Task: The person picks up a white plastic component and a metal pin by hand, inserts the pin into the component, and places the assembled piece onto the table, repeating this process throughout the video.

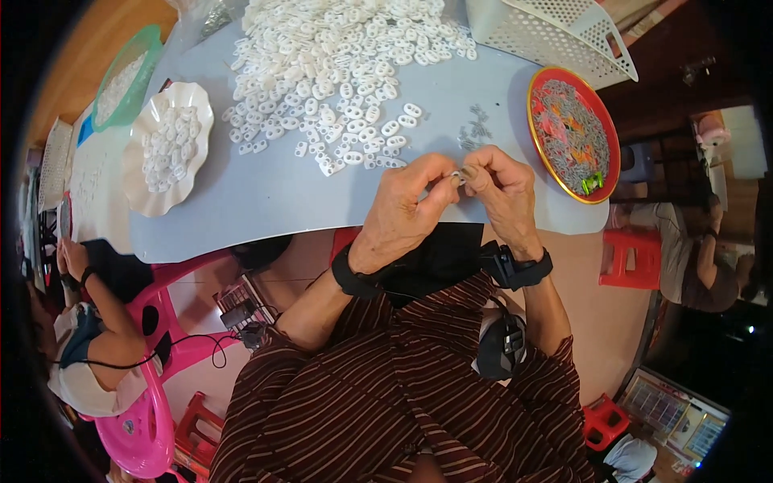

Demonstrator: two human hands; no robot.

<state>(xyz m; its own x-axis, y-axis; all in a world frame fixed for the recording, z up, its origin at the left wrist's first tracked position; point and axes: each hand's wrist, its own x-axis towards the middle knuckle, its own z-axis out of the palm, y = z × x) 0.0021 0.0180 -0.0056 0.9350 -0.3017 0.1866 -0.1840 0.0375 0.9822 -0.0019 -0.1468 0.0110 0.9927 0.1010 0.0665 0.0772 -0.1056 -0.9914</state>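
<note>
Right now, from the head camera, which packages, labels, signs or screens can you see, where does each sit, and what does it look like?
Clear plastic bag: far edge of the grey table, top left of the white ring pile; crumpled, see-through.
Lit rectangular screen or panel: lower right on the floor side; tilted, pale with coloured rows, too blurred to tell more.
Flat white sheet: left of the scalloped white dish; rectangular, faint markings.
No signs visible.

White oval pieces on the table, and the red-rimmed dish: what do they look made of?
White oval pieces: probably moulded plastic, matte, all one shape with two holes. Red-rimmed dish: glossy rim, plastic or enamelled metal; cannot tell. It holds small grey bits, possibly metal.
</note>
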